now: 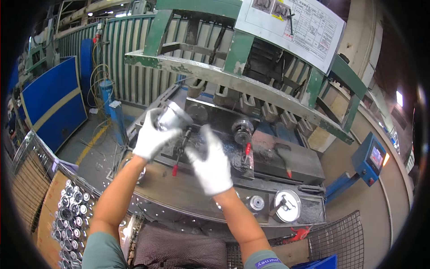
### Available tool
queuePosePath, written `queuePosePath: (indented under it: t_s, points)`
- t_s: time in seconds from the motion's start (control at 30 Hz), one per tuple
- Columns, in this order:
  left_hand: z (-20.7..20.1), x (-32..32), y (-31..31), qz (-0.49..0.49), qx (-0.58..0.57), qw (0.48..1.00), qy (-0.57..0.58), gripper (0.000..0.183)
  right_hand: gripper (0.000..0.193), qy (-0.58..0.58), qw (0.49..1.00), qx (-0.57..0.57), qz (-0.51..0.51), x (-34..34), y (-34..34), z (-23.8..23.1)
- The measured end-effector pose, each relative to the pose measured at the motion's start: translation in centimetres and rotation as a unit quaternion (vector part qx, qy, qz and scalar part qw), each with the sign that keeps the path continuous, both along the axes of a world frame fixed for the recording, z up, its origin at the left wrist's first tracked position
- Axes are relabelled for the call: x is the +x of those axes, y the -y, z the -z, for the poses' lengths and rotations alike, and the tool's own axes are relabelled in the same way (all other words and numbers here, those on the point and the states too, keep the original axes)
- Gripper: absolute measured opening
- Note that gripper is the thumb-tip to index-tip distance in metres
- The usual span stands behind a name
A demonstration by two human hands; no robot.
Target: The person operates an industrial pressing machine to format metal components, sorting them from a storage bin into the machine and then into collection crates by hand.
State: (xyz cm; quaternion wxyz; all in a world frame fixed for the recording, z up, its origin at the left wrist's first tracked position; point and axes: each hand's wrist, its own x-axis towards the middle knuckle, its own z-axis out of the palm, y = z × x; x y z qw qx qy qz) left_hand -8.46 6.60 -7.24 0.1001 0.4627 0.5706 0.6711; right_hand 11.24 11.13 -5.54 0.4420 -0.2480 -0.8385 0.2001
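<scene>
My left hand (153,136), in a white glove, grips a shiny cup-shaped metal part (174,117) tilted above the machine bed. To its right is my gloved right hand (209,166), blurred, with thumb and fingers apart and nothing visible in it. Between the hands, a toggle clamp with a red handle (175,170) points toward me. Farther right, another metal part (242,129) sits upright on the bed behind a second red clamp handle (247,149). The left fingertips are partly hidden by the part.
A green machine frame (237,54) with a row of metal blocks (247,104) overhangs the bed. A hammer-like tool lies on a white-topped round container (288,210) at front right. Many metal parts fill a carton (69,219) at lower left. A blue control box (370,159) stands right.
</scene>
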Motion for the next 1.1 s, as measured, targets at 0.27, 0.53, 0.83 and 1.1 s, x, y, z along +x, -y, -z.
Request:
queuePosePath:
  t_s: [0.27, 0.53, 0.83, 1.1]
  points:
    - [-2.8, -0.4, -12.4, -0.081, -0.374, 0.918, -0.104, 0.103, 0.041, 0.433, 0.885, 0.171, 0.001, -4.0, 2.7, 3.4]
    - [-1.5, -0.5, -13.8, -0.115, -0.405, 0.895, -0.150, 0.088, 0.017, 0.196, 0.947, 0.246, -0.059, -5.0, -0.6, 1.3]
    - [-2.0, -0.3, -12.5, -0.106, -0.398, 0.896, -0.168, 0.091, 0.018, 0.165, 0.952, 0.256, -0.006, -4.6, 0.0, 3.8]
    - [-2.7, 0.6, -16.4, -0.106, -0.394, 0.818, -0.405, 0.068, 0.015, 0.130, 0.964, 0.231, -0.025, -3.8, 0.8, 7.2]
